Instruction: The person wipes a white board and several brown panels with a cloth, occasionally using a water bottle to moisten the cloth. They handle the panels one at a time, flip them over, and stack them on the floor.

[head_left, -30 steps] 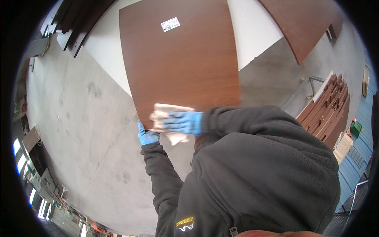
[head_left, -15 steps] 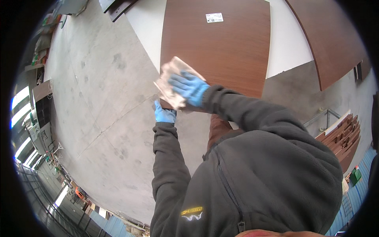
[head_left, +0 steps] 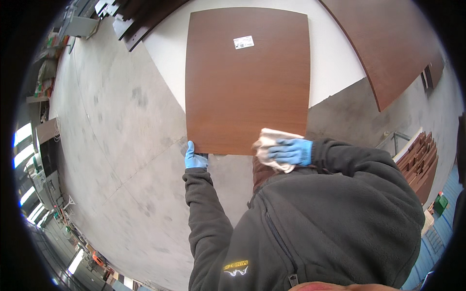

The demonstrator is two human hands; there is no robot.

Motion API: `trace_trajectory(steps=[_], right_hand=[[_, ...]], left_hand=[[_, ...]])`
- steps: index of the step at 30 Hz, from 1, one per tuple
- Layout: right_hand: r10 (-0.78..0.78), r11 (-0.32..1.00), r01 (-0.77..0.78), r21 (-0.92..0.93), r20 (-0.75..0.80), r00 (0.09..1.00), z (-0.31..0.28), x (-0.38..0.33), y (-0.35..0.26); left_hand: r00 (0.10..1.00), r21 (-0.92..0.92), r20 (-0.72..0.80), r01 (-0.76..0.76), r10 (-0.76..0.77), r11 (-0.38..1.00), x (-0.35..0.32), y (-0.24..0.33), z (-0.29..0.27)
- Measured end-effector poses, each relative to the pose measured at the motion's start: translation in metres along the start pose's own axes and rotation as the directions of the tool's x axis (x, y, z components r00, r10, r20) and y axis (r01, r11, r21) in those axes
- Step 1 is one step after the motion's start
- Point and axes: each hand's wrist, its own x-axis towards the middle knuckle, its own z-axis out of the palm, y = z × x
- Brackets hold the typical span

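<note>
A flat brown wood-look panel [head_left: 247,87] lies in front of me, a white label [head_left: 243,42] on its far part. Its near left corner is in the grip of my left hand [head_left: 195,156], blue-gloved, thumb along the edge and the other fingers mostly hidden beneath. My right hand [head_left: 292,151], gloved alike, holds a crumpled off-white cloth [head_left: 272,150] at the panel's near right corner. Part of the cloth hangs over the near edge toward my body.
Under the panel is a white surface [head_left: 332,68]. A larger brown panel [head_left: 388,43] stands to the right, with a stack of brown boards [head_left: 420,167] nearer me. Dark boards [head_left: 145,22] lie far left. Grey concrete floor [head_left: 121,111] stretches left.
My right hand has swept the cloth from the panel's near left corner to its near right corner. The whole panel now shows lower in view. My left hand keeps its corner.
</note>
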Motion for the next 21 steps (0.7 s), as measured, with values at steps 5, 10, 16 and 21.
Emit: trace_trajectory(steps=[5,10,16,21], right_hand=[[0.635,0.752,-0.634,-0.180,-0.060,0.770,-0.070,-0.069,-0.001],[0.842,0.256,-0.660,0.707,-0.499,-0.208,-0.134,-0.127,0.074],[0.854,0.224,-0.778,0.588,-0.503,-0.134,-0.217,-0.130,0.177],[0.639,0.198,-0.977,-0.080,-0.746,0.190,-0.211,-0.108,0.141]], left_hand=[[1.000,-0.060,0.004,0.029,-0.029,0.998,0.007,0.003,0.001],[0.998,-0.080,-0.045,0.029,-0.032,0.996,-0.005,0.010,0.012],[0.980,0.067,0.005,-0.201,0.201,0.977,-0.056,0.034,0.043],[0.888,0.118,0.050,-0.459,0.457,0.880,-0.109,0.072,0.104]])
